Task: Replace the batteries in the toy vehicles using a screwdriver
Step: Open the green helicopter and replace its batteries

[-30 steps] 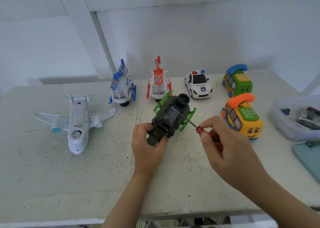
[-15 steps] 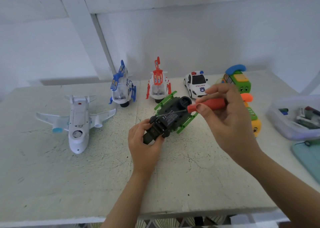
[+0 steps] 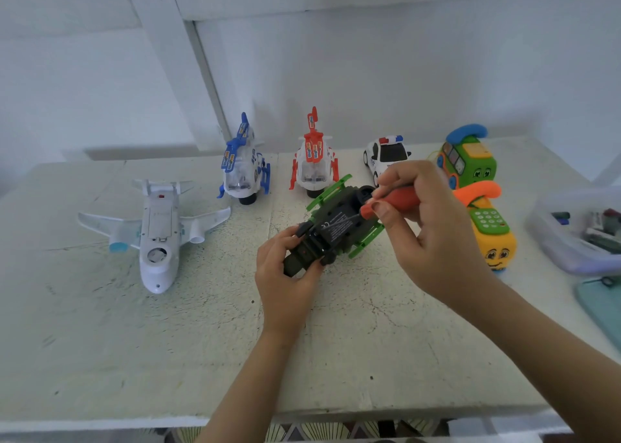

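Spanning the view, the cracked white worktop (image 3: 100,358) carries a row of toys along the wall, with the dark green toy vehicle (image 3: 336,230) belly-up at centre. Left hand (image 3: 285,281) has its grip curled round the vehicle's near end. Right hand (image 3: 437,241) has its grip pinched on the red screwdriver (image 3: 400,199), whose shaft lies across the labelled underside.

A cracked, off-white counter (image 3: 134,341) was set against a white wall (image 3: 403,72). Near its right edge a clear box (image 3: 551,241) of small, blurred items was placed, with a teal slab (image 3: 601,304) just in front of it. Patterned material (image 3: 302,432) was seen below the counter's front edge.
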The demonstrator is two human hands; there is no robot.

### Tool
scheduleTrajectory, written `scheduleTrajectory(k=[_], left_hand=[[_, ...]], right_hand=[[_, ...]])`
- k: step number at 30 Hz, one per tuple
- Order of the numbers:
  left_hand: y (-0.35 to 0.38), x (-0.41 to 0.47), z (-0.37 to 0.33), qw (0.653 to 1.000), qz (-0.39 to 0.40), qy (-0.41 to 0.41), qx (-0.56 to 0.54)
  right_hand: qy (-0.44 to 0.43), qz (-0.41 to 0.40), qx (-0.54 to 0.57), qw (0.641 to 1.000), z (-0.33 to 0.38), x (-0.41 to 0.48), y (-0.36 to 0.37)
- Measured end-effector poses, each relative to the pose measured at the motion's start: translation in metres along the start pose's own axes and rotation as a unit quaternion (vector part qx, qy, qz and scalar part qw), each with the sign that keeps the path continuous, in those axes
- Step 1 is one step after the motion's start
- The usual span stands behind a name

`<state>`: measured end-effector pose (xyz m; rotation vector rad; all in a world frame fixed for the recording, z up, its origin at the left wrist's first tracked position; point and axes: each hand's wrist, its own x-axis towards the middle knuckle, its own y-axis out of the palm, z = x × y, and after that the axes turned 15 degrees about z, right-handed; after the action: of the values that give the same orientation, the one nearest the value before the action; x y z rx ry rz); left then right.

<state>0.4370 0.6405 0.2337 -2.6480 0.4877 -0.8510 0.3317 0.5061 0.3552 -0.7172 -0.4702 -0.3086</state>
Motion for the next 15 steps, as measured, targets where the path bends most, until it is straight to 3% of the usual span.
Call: scheduleTrajectory(k=[10, 15], left_hand=[[0.001, 0.001, 0.002, 1.000, -0.004, 0.004, -0.005], [0.001, 0.001, 0.003, 1.000, 0.002, 0.002, -0.008]], right_hand=[[-0.027, 0.037, -0.075, 0.996, 0.003, 0.005, 0.005], [-0.016, -0.015, 0.039, 0.999, 0.007, 0.009, 0.013]])
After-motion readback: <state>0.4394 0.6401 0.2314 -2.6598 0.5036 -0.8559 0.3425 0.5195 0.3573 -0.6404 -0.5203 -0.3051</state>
